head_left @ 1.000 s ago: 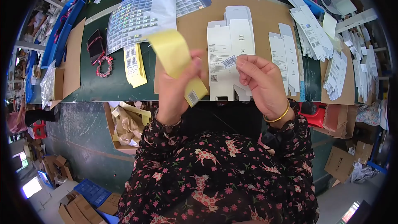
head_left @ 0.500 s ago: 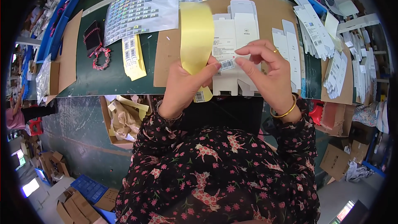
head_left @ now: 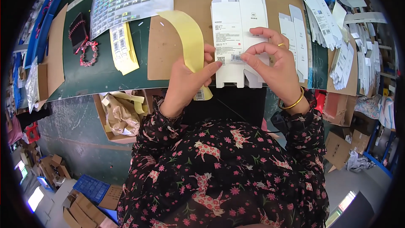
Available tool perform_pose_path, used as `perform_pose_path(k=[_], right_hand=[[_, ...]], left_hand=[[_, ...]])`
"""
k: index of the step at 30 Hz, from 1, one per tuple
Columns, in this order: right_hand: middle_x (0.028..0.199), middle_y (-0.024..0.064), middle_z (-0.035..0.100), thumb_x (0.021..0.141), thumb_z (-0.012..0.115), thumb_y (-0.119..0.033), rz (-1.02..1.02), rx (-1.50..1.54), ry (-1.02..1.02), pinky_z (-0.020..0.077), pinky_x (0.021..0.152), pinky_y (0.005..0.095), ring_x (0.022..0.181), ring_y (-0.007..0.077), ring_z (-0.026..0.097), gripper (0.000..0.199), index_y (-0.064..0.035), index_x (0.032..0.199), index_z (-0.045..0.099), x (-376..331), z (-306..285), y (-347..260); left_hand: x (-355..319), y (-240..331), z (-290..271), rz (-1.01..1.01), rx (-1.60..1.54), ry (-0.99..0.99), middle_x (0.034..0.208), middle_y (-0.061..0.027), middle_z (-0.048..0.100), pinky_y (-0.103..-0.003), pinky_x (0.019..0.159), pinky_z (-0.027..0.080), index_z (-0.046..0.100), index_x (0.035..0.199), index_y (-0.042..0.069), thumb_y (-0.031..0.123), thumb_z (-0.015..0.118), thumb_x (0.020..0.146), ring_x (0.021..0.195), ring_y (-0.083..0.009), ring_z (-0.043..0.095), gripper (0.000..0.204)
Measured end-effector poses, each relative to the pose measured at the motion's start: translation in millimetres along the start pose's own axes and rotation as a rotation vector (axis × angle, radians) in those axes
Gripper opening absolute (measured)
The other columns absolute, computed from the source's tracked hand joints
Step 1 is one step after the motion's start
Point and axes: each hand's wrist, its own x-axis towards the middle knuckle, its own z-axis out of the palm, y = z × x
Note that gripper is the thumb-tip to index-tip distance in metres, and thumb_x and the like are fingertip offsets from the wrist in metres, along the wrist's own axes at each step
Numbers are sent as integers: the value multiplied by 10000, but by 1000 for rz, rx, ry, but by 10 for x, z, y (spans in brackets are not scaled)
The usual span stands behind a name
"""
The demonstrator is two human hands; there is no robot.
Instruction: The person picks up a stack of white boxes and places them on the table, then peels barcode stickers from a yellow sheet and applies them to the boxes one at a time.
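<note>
A flattened white carton [head_left: 228,23] with printed text lies in front of me on brown cardboard. My left hand [head_left: 182,82] is closed round a long yellow label backing strip [head_left: 190,38], which curls up and away to the left. The left thumb tip is at the carton's lower left edge, by a small printed square code. Thumb and forefinger of my right hand [head_left: 276,65] pinch the right end of a small white barcode label [head_left: 236,58] at the lower part of the carton. Whether the label is stuck down I cannot tell.
Folded yellow label strips [head_left: 123,50] lie left, beside a sheet of small shiny stickers [head_left: 126,2]. A dark phone-like object [head_left: 79,33] and a beaded strap [head_left: 89,55] are further left. More flat cartons [head_left: 294,38] lie right. Below the table stands a scrap box [head_left: 122,118].
The barcode label has come away from beside my left thumb and is now at the carton under my right fingertips. The yellow strip's upper end has swung left.
</note>
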Motion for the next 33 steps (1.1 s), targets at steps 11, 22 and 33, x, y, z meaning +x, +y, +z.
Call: perform_pose_path(k=[11, 22, 33], right_hand=[[1390, 35, 637, 820, 855, -171, -54, -146, -27, 283, 1195, 439, 1404, 287, 388, 98, -111, 873, 800, -1, 88, 81], [1370, 12, 643, 817, 849, -168, -45, -191, -113, 293, 1188, 435, 1402, 279, 383, 89, -111, 861, 797, 83, 42, 22], [1354, 11, 656, 809, 855, -147, -32, -193, -87, 297, 1185, 434, 1387, 274, 397, 91, -104, 863, 794, 77, 77, 40]], left_hand=[[102, -106, 1, -21, 15, -74, 926, -45, 615, -220, 506, 462, 542, 1246, 21, -7, 772, 888, 621, -69, 587, 427], [121, -88, -5, -26, 7, -105, 904, -44, 619, -220, 522, 473, 535, 1256, 15, -4, 780, 881, 612, -70, 581, 448], [123, -57, -5, -55, 14, -113, 940, -45, 616, -215, 535, 484, 530, 1256, 20, -4, 778, 881, 638, -64, 587, 451]])
